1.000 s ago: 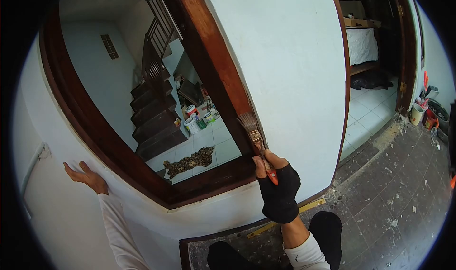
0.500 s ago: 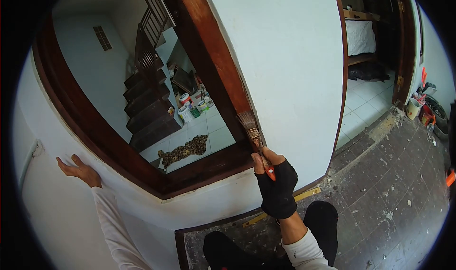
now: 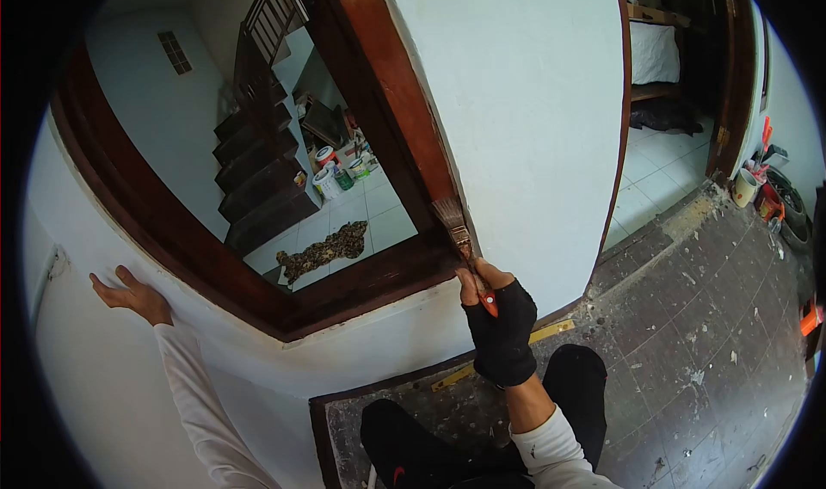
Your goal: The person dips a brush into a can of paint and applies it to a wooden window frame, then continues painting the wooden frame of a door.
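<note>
My right hand (image 3: 499, 326), in a black fingerless glove, grips a paintbrush (image 3: 462, 241) by its red-ended handle. The bristles point up and rest against the reddish-brown wooden window frame (image 3: 411, 115), low on its right upright, close to the white wall (image 3: 525, 119). Bare and spread, my left hand (image 3: 133, 300) is at the white wall below and left of the frame, its fingers apart and nothing in them.
Through the window, a dark staircase (image 3: 262, 192), paint cans (image 3: 327, 182) and a mottled cloth (image 3: 323, 252) are visible. A yellow strip (image 3: 551, 331) lies on the paint-spotted floor (image 3: 680, 343). At right, a cup (image 3: 745, 188) and tools stand near a doorway.
The whole view has shifted slightly. The brush sits a little further right against the frame, still in my right hand. My left hand stays spread at the wall.
</note>
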`<action>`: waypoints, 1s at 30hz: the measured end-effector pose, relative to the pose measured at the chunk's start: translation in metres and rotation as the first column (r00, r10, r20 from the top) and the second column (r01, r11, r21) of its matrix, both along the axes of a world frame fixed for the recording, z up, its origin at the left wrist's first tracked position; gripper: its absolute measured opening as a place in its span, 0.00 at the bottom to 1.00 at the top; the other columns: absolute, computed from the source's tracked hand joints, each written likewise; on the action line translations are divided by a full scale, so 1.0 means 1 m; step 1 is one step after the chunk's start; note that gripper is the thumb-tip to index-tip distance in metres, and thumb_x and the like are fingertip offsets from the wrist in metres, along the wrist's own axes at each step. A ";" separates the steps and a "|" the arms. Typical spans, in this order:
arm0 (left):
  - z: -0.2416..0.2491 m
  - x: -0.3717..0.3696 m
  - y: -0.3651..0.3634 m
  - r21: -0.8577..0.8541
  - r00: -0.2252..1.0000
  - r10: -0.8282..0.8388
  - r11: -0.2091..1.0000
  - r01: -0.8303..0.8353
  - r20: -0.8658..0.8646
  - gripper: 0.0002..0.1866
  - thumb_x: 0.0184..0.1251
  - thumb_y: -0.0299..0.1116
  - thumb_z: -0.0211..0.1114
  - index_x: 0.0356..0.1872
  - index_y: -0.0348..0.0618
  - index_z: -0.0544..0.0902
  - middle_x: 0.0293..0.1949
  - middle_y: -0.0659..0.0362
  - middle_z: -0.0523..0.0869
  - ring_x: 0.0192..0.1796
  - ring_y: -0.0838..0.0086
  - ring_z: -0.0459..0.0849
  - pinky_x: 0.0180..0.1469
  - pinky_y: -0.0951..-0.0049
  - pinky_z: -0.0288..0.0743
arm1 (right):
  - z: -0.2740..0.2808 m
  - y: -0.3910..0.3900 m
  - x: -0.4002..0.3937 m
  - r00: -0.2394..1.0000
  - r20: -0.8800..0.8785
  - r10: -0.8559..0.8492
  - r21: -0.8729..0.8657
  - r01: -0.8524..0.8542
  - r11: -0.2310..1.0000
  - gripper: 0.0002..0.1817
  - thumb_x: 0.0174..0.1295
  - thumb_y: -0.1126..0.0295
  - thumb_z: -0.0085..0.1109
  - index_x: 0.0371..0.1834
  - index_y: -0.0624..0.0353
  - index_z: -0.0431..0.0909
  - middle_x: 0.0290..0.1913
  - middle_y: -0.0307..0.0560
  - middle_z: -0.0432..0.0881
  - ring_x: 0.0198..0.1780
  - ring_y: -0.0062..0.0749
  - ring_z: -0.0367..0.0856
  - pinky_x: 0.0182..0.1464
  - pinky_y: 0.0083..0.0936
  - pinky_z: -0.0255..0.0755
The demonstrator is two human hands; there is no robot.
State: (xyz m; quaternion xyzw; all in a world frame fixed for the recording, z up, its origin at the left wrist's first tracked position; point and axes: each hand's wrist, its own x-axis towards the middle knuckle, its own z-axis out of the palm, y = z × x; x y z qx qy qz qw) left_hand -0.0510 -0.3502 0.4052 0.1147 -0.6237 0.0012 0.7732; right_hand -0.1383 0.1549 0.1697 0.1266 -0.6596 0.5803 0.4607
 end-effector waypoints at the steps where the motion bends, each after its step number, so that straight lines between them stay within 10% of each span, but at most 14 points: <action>1: 0.000 0.000 0.000 -0.002 1.000 0.012 1.000 -0.012 -0.018 0.43 0.90 0.60 0.53 0.89 0.39 0.54 0.87 0.40 0.51 0.88 0.45 0.49 0.89 0.46 0.44 | -0.001 0.000 0.001 1.000 0.009 -0.001 0.007 0.001 1.000 0.15 0.68 0.69 0.81 0.52 0.59 0.86 0.31 0.48 0.86 0.30 0.39 0.84 0.35 0.32 0.78; 12: 0.001 0.003 0.002 0.017 1.000 0.007 1.000 -0.008 0.019 0.43 0.90 0.60 0.53 0.89 0.41 0.51 0.87 0.41 0.47 0.89 0.44 0.46 0.89 0.45 0.44 | -0.017 0.002 0.007 0.997 0.079 0.019 0.010 -0.020 1.000 0.13 0.69 0.69 0.80 0.50 0.60 0.86 0.31 0.49 0.86 0.31 0.40 0.86 0.37 0.34 0.79; 14: 0.001 0.004 0.002 0.031 0.999 -0.003 1.000 0.002 0.040 0.44 0.90 0.61 0.53 0.90 0.43 0.49 0.87 0.43 0.44 0.89 0.46 0.43 0.89 0.44 0.43 | -0.020 0.005 0.009 0.992 0.123 0.014 0.068 -0.022 0.997 0.13 0.72 0.72 0.78 0.54 0.65 0.88 0.37 0.49 0.92 0.37 0.25 0.89 0.44 0.25 0.83; 20: 0.001 0.002 0.006 0.047 0.999 -0.019 0.999 0.017 0.036 0.44 0.90 0.60 0.52 0.90 0.42 0.49 0.87 0.43 0.43 0.89 0.45 0.44 0.89 0.45 0.44 | -0.029 0.005 0.011 0.991 0.130 0.037 0.022 -0.040 0.999 0.15 0.69 0.69 0.79 0.55 0.60 0.88 0.31 0.48 0.87 0.31 0.40 0.86 0.37 0.33 0.79; 30: 0.002 0.002 -0.005 0.019 0.998 0.058 0.998 -0.059 0.004 0.44 0.89 0.60 0.54 0.88 0.38 0.54 0.85 0.39 0.52 0.86 0.43 0.54 0.89 0.47 0.50 | -0.042 0.020 0.037 0.961 0.250 0.118 0.039 -0.132 0.990 0.15 0.69 0.70 0.80 0.56 0.61 0.88 0.33 0.47 0.88 0.32 0.37 0.87 0.37 0.32 0.80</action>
